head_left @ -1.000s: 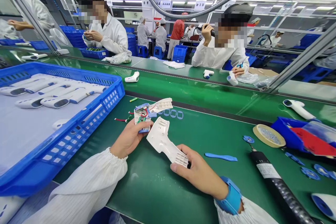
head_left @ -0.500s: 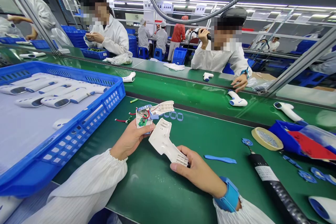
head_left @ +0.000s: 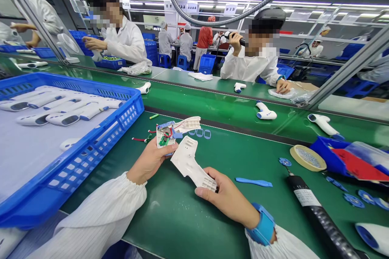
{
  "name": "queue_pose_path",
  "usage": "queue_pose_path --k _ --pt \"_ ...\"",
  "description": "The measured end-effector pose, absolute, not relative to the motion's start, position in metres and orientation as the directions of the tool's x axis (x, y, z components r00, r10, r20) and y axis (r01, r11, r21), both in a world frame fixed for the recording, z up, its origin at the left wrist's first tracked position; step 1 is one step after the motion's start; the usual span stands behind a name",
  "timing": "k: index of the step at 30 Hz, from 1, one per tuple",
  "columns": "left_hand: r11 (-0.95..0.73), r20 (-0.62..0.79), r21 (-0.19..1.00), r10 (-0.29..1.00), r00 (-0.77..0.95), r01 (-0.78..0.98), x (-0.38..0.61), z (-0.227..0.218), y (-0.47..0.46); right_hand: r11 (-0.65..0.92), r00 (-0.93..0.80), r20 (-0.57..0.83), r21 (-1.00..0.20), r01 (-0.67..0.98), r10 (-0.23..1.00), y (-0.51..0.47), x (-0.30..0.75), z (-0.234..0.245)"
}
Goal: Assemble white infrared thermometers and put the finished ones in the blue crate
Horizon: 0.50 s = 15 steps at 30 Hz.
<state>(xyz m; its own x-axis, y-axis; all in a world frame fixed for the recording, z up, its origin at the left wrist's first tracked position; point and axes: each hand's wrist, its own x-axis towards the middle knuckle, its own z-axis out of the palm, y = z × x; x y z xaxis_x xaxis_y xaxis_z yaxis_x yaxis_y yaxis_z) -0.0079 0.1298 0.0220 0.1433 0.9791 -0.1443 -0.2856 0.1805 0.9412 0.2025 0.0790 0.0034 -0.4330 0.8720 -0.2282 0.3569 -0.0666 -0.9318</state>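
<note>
My left hand (head_left: 152, 158) grips one white housing half (head_left: 193, 122) of a gun-shaped thermometer. Inside it are a green circuit board, red wires and blue parts. In my right hand (head_left: 221, 194) is the other housing half (head_left: 185, 153), pinched at its ribbed handle end, with its hollow inner side showing. The two halves are close together above the green bench (head_left: 170, 218); whether their edges touch I cannot tell. Just behind them lie blue ring-shaped pieces (head_left: 199, 132). A small board with red leads (head_left: 140, 139) is left of my left hand.
A blue crate (head_left: 100, 149) of white thermometers stands at left. To the right are a blue stick tool (head_left: 253, 181), a black electric screwdriver (head_left: 319, 214), a dish of screws (head_left: 308, 158) and a blue bin (head_left: 330, 151). Across the green belt (head_left: 194, 103), co-workers sit.
My hands and both housing halves stay nearly still. Thermometers on the belt have shifted left. The co-worker at right has drawn a hand back from one, onto a plastic bag.
</note>
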Motion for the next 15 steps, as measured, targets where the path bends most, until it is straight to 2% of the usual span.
queue_pose_path --k 15 --pt "0.207 -0.172 0.943 0.973 0.151 -0.262 -0.0068 0.0225 0.1298 0.009 -0.426 -0.193 -0.904 0.427 0.884 0.0763 0.2012 0.0098"
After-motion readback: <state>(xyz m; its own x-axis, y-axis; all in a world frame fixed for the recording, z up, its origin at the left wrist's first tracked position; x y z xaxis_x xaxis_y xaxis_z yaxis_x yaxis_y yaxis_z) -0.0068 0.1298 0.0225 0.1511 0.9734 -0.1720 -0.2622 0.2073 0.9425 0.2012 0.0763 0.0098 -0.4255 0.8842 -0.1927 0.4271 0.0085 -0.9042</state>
